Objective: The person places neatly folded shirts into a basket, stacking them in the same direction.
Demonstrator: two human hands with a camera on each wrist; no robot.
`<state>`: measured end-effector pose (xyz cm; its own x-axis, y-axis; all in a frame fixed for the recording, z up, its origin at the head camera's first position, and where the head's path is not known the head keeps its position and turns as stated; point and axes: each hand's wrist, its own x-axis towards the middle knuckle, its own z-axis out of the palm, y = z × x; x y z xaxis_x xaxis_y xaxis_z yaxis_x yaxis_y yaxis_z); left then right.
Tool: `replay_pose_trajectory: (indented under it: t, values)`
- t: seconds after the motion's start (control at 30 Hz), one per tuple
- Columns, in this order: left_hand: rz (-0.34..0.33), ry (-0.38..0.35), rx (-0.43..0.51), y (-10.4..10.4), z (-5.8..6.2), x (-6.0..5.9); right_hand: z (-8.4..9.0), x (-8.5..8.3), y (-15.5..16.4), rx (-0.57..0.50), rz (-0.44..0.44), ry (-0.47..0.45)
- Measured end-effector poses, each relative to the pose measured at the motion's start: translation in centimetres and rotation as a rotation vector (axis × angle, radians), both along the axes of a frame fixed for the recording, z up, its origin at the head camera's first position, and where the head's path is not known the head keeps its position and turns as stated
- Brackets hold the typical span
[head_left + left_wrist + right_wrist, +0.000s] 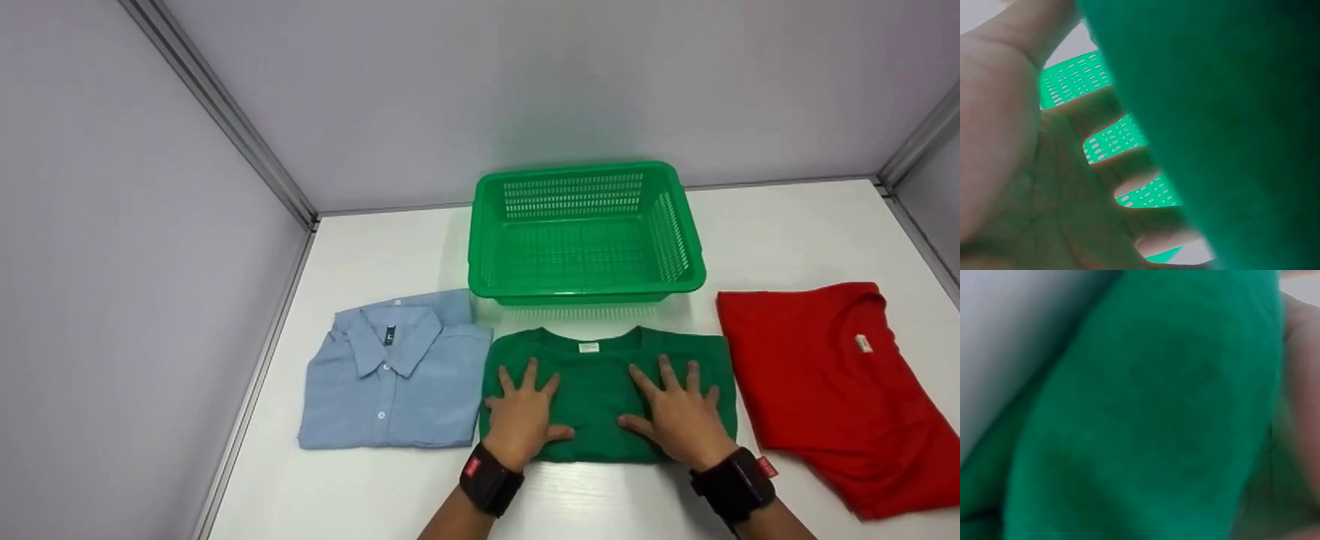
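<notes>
A folded green T-shirt (pixel 596 382) lies at the front middle of the white table (pixel 375 495). My left hand (pixel 523 412) rests flat on its left half, fingers spread and straight. On its right half my right hand (pixel 679 412) lies flat the same way. The left wrist view shows my left hand (pixel 1044 185) against the green T-shirt (pixel 1230 112), with the green basket (pixel 1112 140) seen between the fingers. Green T-shirt cloth (pixel 1145 416) fills the right wrist view.
An empty green plastic basket (pixel 585 232) stands just behind the green shirt. A folded light blue collared shirt (pixel 397 375) lies to its left, a red T-shirt (pixel 832 382) to its right. Grey walls enclose the table on three sides.
</notes>
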<state>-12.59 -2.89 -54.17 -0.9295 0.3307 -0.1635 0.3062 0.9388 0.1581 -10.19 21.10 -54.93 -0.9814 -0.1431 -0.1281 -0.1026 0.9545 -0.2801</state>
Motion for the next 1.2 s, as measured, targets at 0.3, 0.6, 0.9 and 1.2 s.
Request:
replay_pose_trajectory:
  t: [0.3,0.6,0.9,1.2]
  values:
    - [-0.016,-0.019,-0.038,-0.1,-0.1,0.9,-0.3,1.5,0.0,0.018,-0.005,0.02]
    - [-0.037,-0.037,-0.063,0.3,-0.1,2.6,-0.4,3.4,0.3,0.029,-0.006,0.016]
    - [-0.094,-0.032,-0.036,-0.9,0.4,4.5,-0.3,4.5,0.7,-0.019,0.005,-0.017]
    - [-0.24,0.039,-0.025,-3.7,0.3,7.6,-0.5,8.8,2.8,-0.027,0.058,0.002]
